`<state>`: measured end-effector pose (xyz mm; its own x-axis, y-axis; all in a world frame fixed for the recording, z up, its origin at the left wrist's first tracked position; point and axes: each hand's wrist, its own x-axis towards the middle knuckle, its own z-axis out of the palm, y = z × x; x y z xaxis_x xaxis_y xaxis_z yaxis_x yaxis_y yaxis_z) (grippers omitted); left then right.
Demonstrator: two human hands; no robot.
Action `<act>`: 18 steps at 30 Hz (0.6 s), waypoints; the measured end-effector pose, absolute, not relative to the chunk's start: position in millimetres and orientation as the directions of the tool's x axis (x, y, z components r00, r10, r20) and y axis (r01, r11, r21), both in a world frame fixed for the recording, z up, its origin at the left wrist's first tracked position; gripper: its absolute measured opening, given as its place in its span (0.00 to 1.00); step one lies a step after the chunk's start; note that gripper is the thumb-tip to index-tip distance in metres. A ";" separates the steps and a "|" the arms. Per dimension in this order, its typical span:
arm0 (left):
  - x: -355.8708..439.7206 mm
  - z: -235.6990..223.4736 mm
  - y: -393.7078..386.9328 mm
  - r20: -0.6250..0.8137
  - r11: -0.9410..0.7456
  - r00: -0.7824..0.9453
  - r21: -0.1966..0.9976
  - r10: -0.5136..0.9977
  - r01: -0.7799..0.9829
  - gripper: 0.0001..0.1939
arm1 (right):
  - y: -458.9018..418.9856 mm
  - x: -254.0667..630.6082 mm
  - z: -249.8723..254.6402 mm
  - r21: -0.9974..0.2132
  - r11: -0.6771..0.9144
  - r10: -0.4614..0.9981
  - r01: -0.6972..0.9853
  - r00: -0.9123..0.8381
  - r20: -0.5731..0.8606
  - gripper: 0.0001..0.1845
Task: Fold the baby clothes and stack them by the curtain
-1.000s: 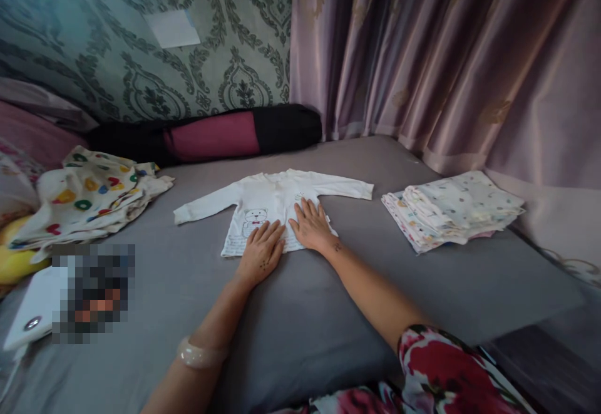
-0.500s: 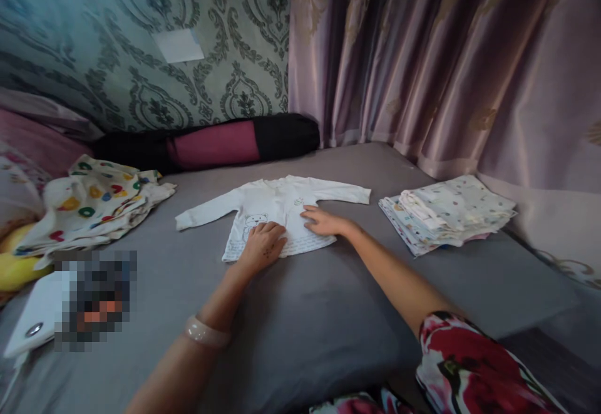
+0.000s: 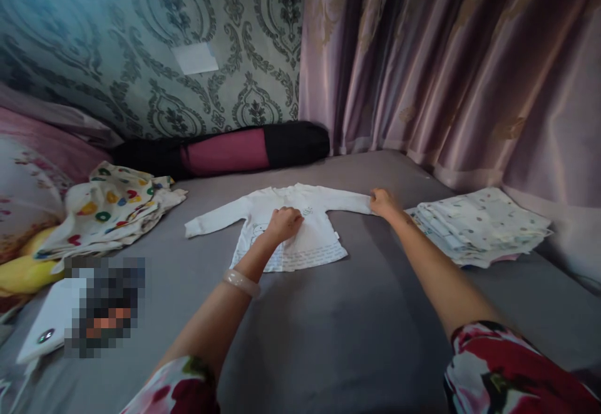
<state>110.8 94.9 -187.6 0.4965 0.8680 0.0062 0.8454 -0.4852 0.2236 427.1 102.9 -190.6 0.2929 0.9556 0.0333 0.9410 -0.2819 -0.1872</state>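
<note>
A small white baby shirt (image 3: 319, 229) lies spread on the grey bed sheet, both sleeves stretched out sideways. It carries a bear drawing, partly covered by my left arm, and lines of print along the hem. My left hand (image 3: 284, 223) rests on the middle of the chest, its fingers curled closed against the cloth; the fingertips are hardly visible. At the end of the right-hand sleeve, my right hand (image 3: 383, 203) pinches the cuff between thumb and fingers.
To the right sits a stack of folded patterned clothes (image 3: 483, 220). Colourful printed clothes (image 3: 113, 207) lie on the left, near a yellow plush thing (image 3: 28, 276) and a white device with a cable (image 3: 51, 320). A black and maroon long bag (image 3: 225, 151) lines the wall.
My right hand has moved from the shirt's front out to the right-hand cuff. My left hand has slid up from the lower front to the chest. The view has shifted slightly.
</note>
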 end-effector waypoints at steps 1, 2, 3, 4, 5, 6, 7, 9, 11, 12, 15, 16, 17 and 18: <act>113.4 -191.5 102.7 0.031 -0.504 0.514 0.259 0.857 0.824 0.14 | 104.2 429.7 -189.8 -0.157 -0.311 0.950 0.938 0.314 -0.007 0.21; 116.1 -196.3 111.1 0.058 -0.529 0.537 0.293 0.842 0.797 0.13 | 105.4 431.2 -188.9 -0.135 -0.343 0.939 0.930 0.338 -0.058 0.21; 119.1 -201.5 119.9 0.090 -0.555 0.559 0.323 0.824 0.766 0.13 | 106.4 432.1 -188.0 -0.120 -0.373 0.926 0.920 0.361 -0.109 0.21; 122.3 -207.0 128.8 0.125 -0.579 0.575 0.345 0.808 0.739 0.13 | 107.3 432.5 -187.0 -0.111 -0.398 0.912 0.910 0.381 -0.151 0.21; 125.8 -212.4 137.8 0.162 -0.600 0.585 0.358 0.794 0.715 0.14 | 108.1 432.8 -186.2 -0.107 -0.420 0.900 0.901 0.398 -0.179 0.21; 129.5 -217.4 146.4 0.199 -0.618 0.589 0.363 0.783 0.698 0.14 | 108.9 433.0 -185.4 -0.107 -0.437 0.890 0.893 0.412 -0.194 0.20; 133.4 -221.8 154.5 0.227 -0.630 0.591 0.363 0.774 0.687 0.15 | 109.6 433.6 -184.8 -0.112 -0.448 0.885 0.887 0.421 -0.200 0.20; 141.4 -228.6 168.6 0.252 -0.646 0.597 0.359 0.762 0.674 0.16 | 111.4 436.0 -184.7 -0.139 -0.472 0.872 0.870 0.438 -0.218 0.20; 149.1 -233.4 179.4 0.251 -0.661 0.613 0.352 0.749 0.663 0.17 | 113.8 440.3 -186.5 -0.187 -0.491 0.863 0.851 0.447 -0.233 0.18; 152.7 -235.5 183.7 0.249 -0.671 0.625 0.347 0.740 0.655 0.18 | 115.1 442.9 -188.1 -0.221 -0.495 0.864 0.840 0.448 -0.230 0.16; 161.7 -242.1 192.4 0.232 -0.698 0.662 0.333 0.713 0.634 0.20 | 118.1 448.7 -193.7 -0.390 -0.508 0.860 0.768 0.480 -0.176 0.09; 163.9 -244.4 194.1 0.218 -0.701 0.671 0.332 0.708 0.632 0.21 | 118.4 449.0 -194.9 -0.482 -0.509 0.849 0.714 0.509 -0.142 0.06; 165.7 -246.6 195.2 0.201 -0.698 0.676 0.335 0.710 0.633 0.21 | 118.4 448.1 -195.2 -0.588 -0.495 0.831 0.639 0.546 -0.107 0.05; 167.0 -248.3 195.8 0.179 -0.689 0.675 0.341 0.716 0.640 0.22 | 118.1 445.9 -194.5 -0.701 -0.463 0.806 0.543 0.586 -0.078 0.05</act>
